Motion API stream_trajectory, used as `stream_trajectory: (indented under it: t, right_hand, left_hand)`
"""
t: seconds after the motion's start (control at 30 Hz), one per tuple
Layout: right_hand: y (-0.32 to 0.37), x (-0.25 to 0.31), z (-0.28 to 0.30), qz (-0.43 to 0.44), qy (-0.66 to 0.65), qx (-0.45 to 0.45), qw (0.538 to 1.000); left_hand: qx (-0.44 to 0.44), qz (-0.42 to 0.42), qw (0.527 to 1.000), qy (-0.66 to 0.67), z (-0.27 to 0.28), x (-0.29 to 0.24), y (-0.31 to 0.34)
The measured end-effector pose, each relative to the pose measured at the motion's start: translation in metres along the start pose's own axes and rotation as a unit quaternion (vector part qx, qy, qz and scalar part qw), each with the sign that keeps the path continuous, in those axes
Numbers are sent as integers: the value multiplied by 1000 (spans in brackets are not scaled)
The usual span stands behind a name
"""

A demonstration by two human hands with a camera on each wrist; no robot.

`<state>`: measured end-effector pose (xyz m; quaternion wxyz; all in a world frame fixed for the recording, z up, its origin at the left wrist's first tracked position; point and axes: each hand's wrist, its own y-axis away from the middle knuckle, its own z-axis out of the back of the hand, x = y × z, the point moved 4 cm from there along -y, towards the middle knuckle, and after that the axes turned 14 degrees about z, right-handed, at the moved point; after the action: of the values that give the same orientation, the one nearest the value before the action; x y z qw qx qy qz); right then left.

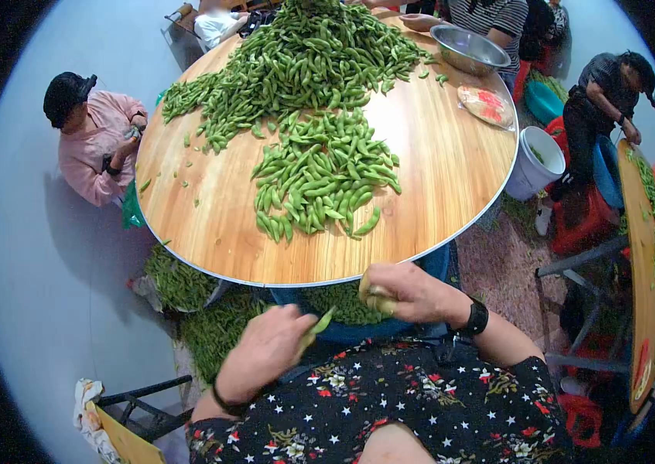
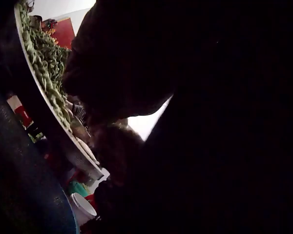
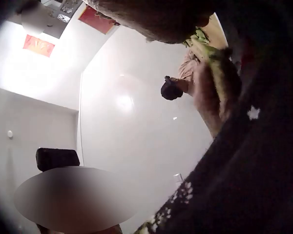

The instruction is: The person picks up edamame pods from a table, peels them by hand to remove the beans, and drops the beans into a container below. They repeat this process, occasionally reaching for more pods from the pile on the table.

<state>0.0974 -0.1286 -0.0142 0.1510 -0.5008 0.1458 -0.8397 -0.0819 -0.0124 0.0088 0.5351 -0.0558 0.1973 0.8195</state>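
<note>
In the head view the left hand (image 1: 268, 347) pinches a green pod (image 1: 323, 321) between thumb and fingers, below the table's near edge. To its right, the right hand (image 1: 412, 293) has its fingers curled at that edge; whether it holds something is hard to tell. The hands are apart, over a blue tub (image 1: 358, 331) with green contents. A loose group of pods (image 1: 319, 174) lies on the round wooden table (image 1: 211, 224), in front of a tall pod heap (image 1: 296, 62). The left wrist view is mostly dark; the right wrist view shows the left hand (image 3: 210, 95) blurred.
A steel bowl (image 1: 470, 50) and a flat package (image 1: 486, 106) sit at the table's right side. A white bucket (image 1: 535, 162) stands beyond its right edge. People sit around, one in pink (image 1: 99, 147) at left. Green piles (image 1: 215, 332) lie on the floor, lower left.
</note>
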Motion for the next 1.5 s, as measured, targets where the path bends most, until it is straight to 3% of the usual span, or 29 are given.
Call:
stream_trajectory:
  t: [0.07, 0.17, 0.23, 0.3, 0.43, 0.47, 0.53, 0.57, 0.7, 0.77, 0.83, 0.9, 1.03, 1.1, 1.17, 1.23, 1.3, 1.37, 1.4, 1.43, 1.5]
  right_hand:
    - [-2, 4, -7, 23, -37, 85, 995]
    - [-6, 1, -13, 92, -14, 34, 995]
    - [-9, 2, -11, 78, -17, 50, 996]
    - [-11, 1, -5, -159, -32, 80, 983]
    - [-2, -17, -5, -67, 12, -29, 997]
    - [-1, -17, -4, -62, -16, -38, 997]
    - [1, -14, 2, -96, -104, -63, 988]
    - [2, -13, 4, -97, -103, -63, 988]
    - [12, -18, 10, -171, -160, -105, 967]
    - [14, -22, 16, -197, -210, -139, 948]
    - [8, -17, 20, -162, -218, -148, 951]
    - [2, -12, 19, -136, -246, -194, 940]
    - [-7, -13, 15, -127, -269, -225, 928]
    - [-9, -10, 13, -163, -295, -230, 913]
    - [-8, -18, 7, -149, -291, -253, 911]
    - [-4, -22, 5, -169, -317, -266, 895]
    - [-4, -14, 9, -169, -314, -235, 904]
    - [-6, -10, 9, -167, -311, -203, 914]
    - [-6, -8, 7, -145, -315, -203, 916]
    - [-6, -7, 6, -124, -320, -203, 917]
    - [-5, -8, 4, -113, -274, -188, 936]
  left_hand:
    - [18, 11, 998, -51, 20, 13, 7]
    - [-37, 37, 999, -4, 53, 16, -18]
    - [-139, -3, 990, 41, 64, 25, -59]
    - [-193, -23, 979, 55, 75, 36, -114]
    - [-356, -22, 934, 9, 77, 55, -220]
    - [-360, -25, 933, 9, 77, 56, -236]
    - [-249, 67, 962, -85, 69, 56, -261]
    - [-249, 66, 963, -84, 65, 56, -264]
    - [-239, 26, 969, -62, 63, 45, -240]
    - [-358, -51, 932, -9, 81, 19, -199]
    - [-335, -60, 940, 24, 83, 3, -174]
    - [-298, -110, 922, 219, 74, -10, -147]
    - [-206, -166, 927, 264, 44, -33, -112]
    - [-220, -156, 930, 249, 30, -39, -104]
    - [-277, -155, 942, 109, 28, -46, -95]
    - [-283, -148, 945, 72, 23, -42, -92]
    - [-290, -142, 946, 35, 17, -38, -88]
    - [-269, -115, 942, 168, 16, -31, -87]
    - [-306, -174, 910, 220, 15, -29, -88]
    - [-308, -176, 909, 219, 11, -27, -88]
    - [-207, -92, 918, 324, -5, -20, -85]
